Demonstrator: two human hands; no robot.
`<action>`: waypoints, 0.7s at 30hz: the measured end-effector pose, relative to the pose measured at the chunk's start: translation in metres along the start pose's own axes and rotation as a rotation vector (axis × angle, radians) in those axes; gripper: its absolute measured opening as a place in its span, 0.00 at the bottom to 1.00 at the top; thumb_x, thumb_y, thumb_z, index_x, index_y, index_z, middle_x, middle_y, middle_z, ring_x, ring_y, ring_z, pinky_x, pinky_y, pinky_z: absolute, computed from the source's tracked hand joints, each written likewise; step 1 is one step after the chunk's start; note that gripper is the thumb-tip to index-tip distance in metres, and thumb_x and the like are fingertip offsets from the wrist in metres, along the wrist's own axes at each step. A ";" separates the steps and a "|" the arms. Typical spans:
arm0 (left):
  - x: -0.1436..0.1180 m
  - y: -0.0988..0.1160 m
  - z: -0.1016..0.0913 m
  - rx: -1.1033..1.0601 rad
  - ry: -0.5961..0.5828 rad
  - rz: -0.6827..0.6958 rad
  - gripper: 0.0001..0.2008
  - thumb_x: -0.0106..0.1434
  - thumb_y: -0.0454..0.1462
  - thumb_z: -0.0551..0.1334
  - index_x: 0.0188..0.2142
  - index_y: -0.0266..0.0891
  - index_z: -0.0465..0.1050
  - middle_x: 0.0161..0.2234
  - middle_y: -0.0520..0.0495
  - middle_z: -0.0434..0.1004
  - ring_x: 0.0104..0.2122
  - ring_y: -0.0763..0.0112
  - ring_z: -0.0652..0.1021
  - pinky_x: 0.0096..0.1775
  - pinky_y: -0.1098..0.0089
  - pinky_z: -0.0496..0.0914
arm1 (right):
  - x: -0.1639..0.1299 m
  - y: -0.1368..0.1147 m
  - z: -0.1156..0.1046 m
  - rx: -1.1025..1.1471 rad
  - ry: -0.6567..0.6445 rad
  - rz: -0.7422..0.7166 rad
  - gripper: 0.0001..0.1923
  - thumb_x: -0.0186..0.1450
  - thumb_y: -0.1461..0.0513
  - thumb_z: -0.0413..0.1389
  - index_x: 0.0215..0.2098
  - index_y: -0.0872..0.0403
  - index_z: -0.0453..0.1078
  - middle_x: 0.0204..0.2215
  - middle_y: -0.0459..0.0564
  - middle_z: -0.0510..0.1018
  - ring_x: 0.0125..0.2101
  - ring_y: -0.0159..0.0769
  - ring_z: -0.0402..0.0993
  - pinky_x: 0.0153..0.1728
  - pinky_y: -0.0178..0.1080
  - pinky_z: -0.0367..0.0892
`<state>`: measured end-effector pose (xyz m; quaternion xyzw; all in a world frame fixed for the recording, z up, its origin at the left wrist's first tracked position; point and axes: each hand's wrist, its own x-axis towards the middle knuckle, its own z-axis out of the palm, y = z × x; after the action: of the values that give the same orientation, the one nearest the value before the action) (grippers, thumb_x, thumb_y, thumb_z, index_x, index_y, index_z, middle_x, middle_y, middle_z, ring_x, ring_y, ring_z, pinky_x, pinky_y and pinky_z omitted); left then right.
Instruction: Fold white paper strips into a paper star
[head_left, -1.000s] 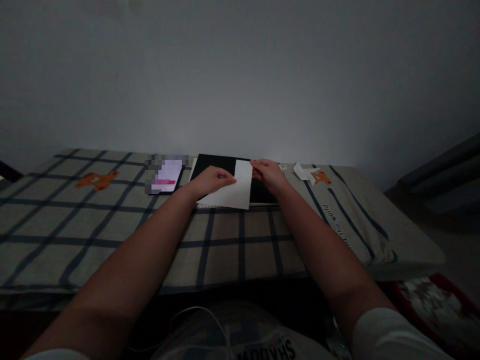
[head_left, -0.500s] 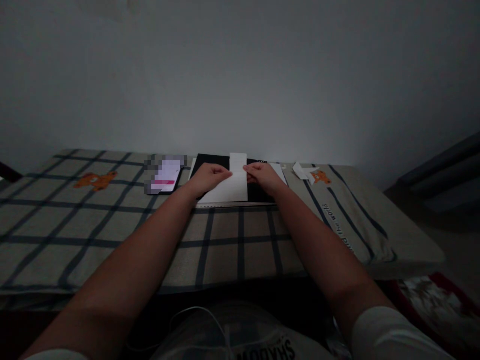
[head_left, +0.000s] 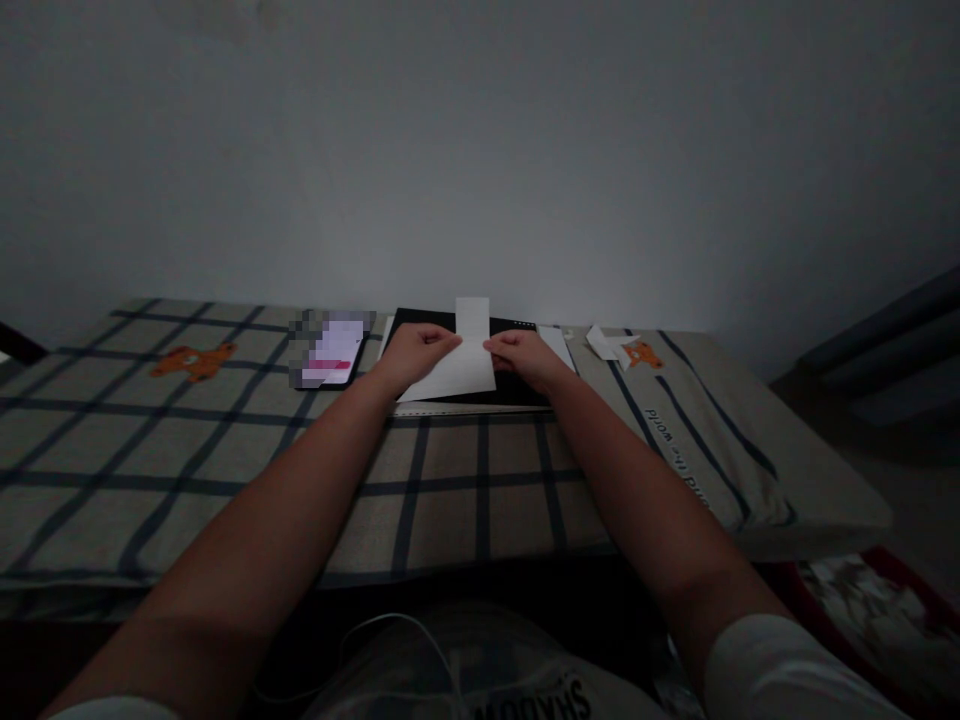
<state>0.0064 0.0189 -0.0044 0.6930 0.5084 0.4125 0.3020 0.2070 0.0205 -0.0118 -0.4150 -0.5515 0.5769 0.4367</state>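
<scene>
Both hands pinch a white paper (head_left: 463, 362) over a black pad (head_left: 517, 385) at the far edge of the bed (head_left: 225, 450). The left hand (head_left: 415, 352) grips the paper's left side, the right hand (head_left: 521, 358) its right side, fingers closed on it, thumbs on top. The paper's upper strip stands up between the two sets of fingertips; its lower part slopes down toward the person. A phone (head_left: 334, 350) lies just left of the pad, paper scraps (head_left: 609, 345) to the right.
</scene>
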 end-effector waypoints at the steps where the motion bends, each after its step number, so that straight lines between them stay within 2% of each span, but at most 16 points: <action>1: 0.000 0.000 0.000 -0.004 0.006 0.001 0.15 0.54 0.46 0.63 0.31 0.37 0.79 0.28 0.46 0.78 0.26 0.72 0.72 0.30 0.71 0.65 | 0.001 0.000 -0.001 0.008 -0.009 0.001 0.05 0.53 0.63 0.62 0.25 0.57 0.72 0.24 0.46 0.75 0.26 0.27 0.70 0.31 0.32 0.68; 7: 0.000 0.000 0.000 -0.060 0.031 -0.007 0.16 0.53 0.47 0.64 0.31 0.36 0.79 0.29 0.45 0.78 0.26 0.71 0.72 0.30 0.71 0.66 | 0.004 0.007 -0.005 0.056 -0.052 -0.002 0.05 0.53 0.66 0.61 0.30 0.57 0.74 0.29 0.47 0.77 0.30 0.27 0.72 0.35 0.32 0.69; 13: 0.000 0.000 0.000 -0.056 0.083 -0.032 0.16 0.53 0.47 0.64 0.32 0.35 0.79 0.31 0.45 0.79 0.28 0.70 0.73 0.31 0.71 0.66 | 0.004 0.007 -0.006 0.015 -0.066 0.048 0.06 0.56 0.62 0.60 0.26 0.58 0.73 0.23 0.49 0.76 0.25 0.27 0.70 0.30 0.33 0.68; 18: -0.001 0.001 0.000 -0.060 0.088 -0.032 0.16 0.53 0.47 0.64 0.32 0.36 0.79 0.30 0.45 0.79 0.28 0.70 0.73 0.30 0.71 0.66 | 0.003 0.004 -0.005 0.016 -0.045 0.018 0.01 0.54 0.66 0.61 0.27 0.58 0.74 0.25 0.48 0.77 0.27 0.27 0.71 0.33 0.33 0.68; 21: -0.002 0.002 -0.001 -0.051 0.104 -0.025 0.16 0.54 0.47 0.63 0.32 0.36 0.79 0.30 0.45 0.79 0.28 0.69 0.73 0.30 0.71 0.66 | 0.004 0.005 -0.006 0.031 -0.067 0.008 0.04 0.52 0.69 0.60 0.28 0.57 0.74 0.26 0.47 0.77 0.28 0.26 0.71 0.35 0.33 0.68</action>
<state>0.0061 0.0165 -0.0032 0.6563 0.5215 0.4567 0.2979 0.2113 0.0256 -0.0169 -0.3907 -0.5552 0.6008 0.4222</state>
